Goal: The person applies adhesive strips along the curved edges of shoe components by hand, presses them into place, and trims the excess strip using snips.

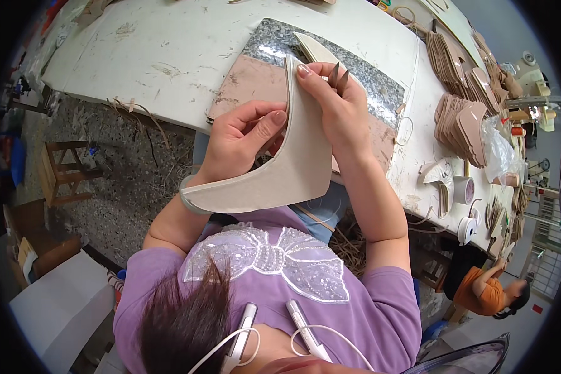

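Between my hands hangs a beige curved leather piece (293,165), shaped like a shoe upper cut-out, with a folded-looking edge along its inner curve. My left hand (237,140) is closed, pinching that inner edge partway up; a pale bangle (190,198) circles the wrist. Near the top tip, my right hand (344,115) grips the piece with its thumb on the face. Two pointed metal blades (339,77), seemingly small snips, stick out between the right fingers; their handles are hidden. Behind lies a speckled stone slab (265,45) with a similar beige piece (310,45) on it.
A pinkish board (243,87) covers the slab's near part. On the white table's right are stacks of brown cut pieces (458,128), a plastic bag (497,149), a tape roll (463,189) and a white spool (466,230). A wooden stool (68,176) stands left; a person in orange (483,290) is at right.
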Motion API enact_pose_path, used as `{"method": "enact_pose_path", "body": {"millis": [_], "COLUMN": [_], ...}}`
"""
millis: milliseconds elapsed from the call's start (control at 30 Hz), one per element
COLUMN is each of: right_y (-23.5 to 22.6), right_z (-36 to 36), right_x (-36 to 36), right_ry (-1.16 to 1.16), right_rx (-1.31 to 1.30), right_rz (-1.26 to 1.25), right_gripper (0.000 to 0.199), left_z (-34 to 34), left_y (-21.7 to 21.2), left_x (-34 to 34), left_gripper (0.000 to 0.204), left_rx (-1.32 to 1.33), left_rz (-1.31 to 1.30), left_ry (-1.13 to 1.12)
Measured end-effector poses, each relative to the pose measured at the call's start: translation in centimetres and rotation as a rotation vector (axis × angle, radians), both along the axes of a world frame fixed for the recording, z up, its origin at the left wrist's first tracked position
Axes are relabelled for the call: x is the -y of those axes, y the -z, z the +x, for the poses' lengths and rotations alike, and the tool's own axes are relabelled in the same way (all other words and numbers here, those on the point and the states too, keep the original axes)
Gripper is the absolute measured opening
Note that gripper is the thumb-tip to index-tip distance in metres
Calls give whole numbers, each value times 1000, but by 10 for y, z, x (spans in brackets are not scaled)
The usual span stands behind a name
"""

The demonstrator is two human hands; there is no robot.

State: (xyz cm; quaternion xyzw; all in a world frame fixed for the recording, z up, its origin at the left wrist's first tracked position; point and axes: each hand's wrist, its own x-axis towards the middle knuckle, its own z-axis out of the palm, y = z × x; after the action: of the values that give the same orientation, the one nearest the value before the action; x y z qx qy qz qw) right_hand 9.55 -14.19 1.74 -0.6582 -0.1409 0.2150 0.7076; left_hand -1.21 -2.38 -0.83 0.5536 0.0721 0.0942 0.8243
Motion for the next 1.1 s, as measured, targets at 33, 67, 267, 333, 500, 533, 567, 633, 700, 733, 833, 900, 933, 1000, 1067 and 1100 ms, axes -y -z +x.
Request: {"method": "enact_pose_path", "body": {"millis": [33,67,267,333,500,533,567,633,700,733,833,900,933,1000,1067,1100], "right_y": [1,2,2,4,6,8,9,4,4,7,16,18,17,17,21,23], "right_z": [0,0,-1,0,0,1,1,4,8,12,15,14,13,9,4,-2], "right_x": [0,0,-2,-1,-1,-1,-1,0,2,3,3,2,1,4,12,13], "right_ry": [-2,-4,14,13,20,26,31,-3,-33,-47,-63,-63,-65,-69,-216,-215], "right_rx": [9,18,48,52,55,60,66,-11,-88,-91,-103,-112,-199,-287,-154,-156], "right_rz": [4,9,2,11,15,-3,-22,-33,-44,-59,-83,-93,-39,15,-11,-12], "right_gripper": [19,19,23,23,23,23,23,21,18,18,19,20,26,32,39,39], "left_z": [0,-1,-4,-7,-8,-8,-8,-9,-9,-9,-9,-9,-10,-8,-5,-4], "left_y": [1,3,10,8,8,7,7,9,9,9,9,9,7,9,19,19], "left_x": [0,0,-4,-4,-8,-8,-9,-12,-14,-14,-13,-10,-8,-5,-3,-3], "left_gripper": [21,21,20,20,20,20,20,19,19,19,18,18,18,18,18,18], "left_rx": [-16,-32,-68,-75,-95,-94,-92,-90,-87,-103,-116,-113,-143,-174,-132,-134], "left_rz": [-48,-95,-108,-82,-2,25,52,50,48,69,122,154,127,101,-23,-24], "left_ry": [5,10,66,76,107,110,113,119,129,136,133,125,75,23,-146,-146]}}
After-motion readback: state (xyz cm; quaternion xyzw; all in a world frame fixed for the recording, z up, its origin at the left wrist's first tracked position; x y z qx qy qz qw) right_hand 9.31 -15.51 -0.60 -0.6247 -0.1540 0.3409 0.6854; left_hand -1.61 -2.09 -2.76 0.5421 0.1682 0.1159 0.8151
